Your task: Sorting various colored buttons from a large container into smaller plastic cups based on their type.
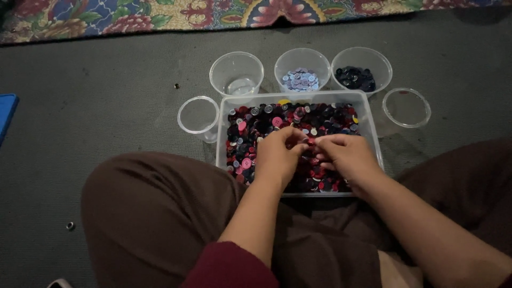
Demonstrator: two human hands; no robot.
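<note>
head view: left hand and right hand fingers curled, tips meeting, pinching small red button over clear rectangular plastic tub heaped with mixed red, pink, dark buttons.

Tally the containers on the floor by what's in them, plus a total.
Rectangular clear bin of mixed buttons, both hands in it: 1
Round cup with pale lilac buttons: 1
Round cup with dark navy buttons: 1
Round clear cups with no buttons: 3
Total: 6 containers
</note>
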